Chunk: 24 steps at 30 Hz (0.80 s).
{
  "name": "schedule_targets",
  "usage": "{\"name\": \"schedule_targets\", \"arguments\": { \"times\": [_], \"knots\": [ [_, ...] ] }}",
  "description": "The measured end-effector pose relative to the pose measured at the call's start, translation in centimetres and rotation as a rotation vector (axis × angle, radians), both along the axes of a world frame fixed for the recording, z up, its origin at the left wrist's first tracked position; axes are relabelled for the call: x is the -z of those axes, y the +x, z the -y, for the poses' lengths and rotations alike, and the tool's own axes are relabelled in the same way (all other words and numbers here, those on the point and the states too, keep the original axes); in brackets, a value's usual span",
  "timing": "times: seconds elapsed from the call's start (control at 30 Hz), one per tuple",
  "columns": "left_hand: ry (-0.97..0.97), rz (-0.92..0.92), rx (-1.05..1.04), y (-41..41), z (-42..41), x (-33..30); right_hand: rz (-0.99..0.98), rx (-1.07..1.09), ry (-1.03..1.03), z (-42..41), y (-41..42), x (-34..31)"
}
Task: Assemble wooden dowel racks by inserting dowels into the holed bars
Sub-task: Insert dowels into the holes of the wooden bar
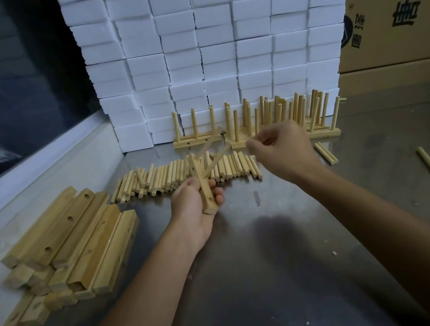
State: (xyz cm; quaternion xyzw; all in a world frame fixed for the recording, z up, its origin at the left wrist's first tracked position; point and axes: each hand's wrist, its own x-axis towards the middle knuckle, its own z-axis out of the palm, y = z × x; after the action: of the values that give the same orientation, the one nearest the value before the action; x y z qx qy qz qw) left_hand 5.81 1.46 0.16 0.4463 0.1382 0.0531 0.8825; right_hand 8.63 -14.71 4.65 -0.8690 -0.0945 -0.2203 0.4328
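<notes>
My left hand [192, 213] grips a short holed wooden bar [205, 193], held nearly upright above the metal table. Two blurred dowels stick out of the bar towards the upper right. My right hand [283, 151] pinches the far end of the lower dowel [222, 160] with curled fingers. Behind the hands, a row of loose dowels [165, 179] lies on the table. A pile of holed bars [73, 243] lies at the left. Finished racks [280, 120] with upright dowels stand at the back.
A wall of white foam blocks [217, 48] rises behind the racks. A cardboard box [403, 3] stands at the right. Stray dowels [427, 160] lie on the table [282, 265] at the right. A window ledge [40, 180] runs along the left.
</notes>
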Motion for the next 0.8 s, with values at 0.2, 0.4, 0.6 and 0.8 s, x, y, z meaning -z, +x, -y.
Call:
{"name": "schedule_targets", "arguments": {
  "times": [0.2,0.4,0.6,0.8],
  "knots": [
    [-0.007,-0.024,0.037,-0.1,-0.5,-0.1,-0.193,-0.027,-0.286,0.3,1.0,3.9],
    [-0.057,-0.043,0.077,-0.2,-0.7,-0.2,-0.272,0.010,-0.620,0.8,1.8,5.9],
    [-0.095,-0.042,0.112,-0.2,-1.1,-0.1,-0.182,0.119,-0.482,0.7,1.4,5.8],
    [-0.125,0.002,0.136,-0.6,-1.2,-0.2,-0.210,0.209,-0.384,1.2,1.4,5.5]
  ]
}}
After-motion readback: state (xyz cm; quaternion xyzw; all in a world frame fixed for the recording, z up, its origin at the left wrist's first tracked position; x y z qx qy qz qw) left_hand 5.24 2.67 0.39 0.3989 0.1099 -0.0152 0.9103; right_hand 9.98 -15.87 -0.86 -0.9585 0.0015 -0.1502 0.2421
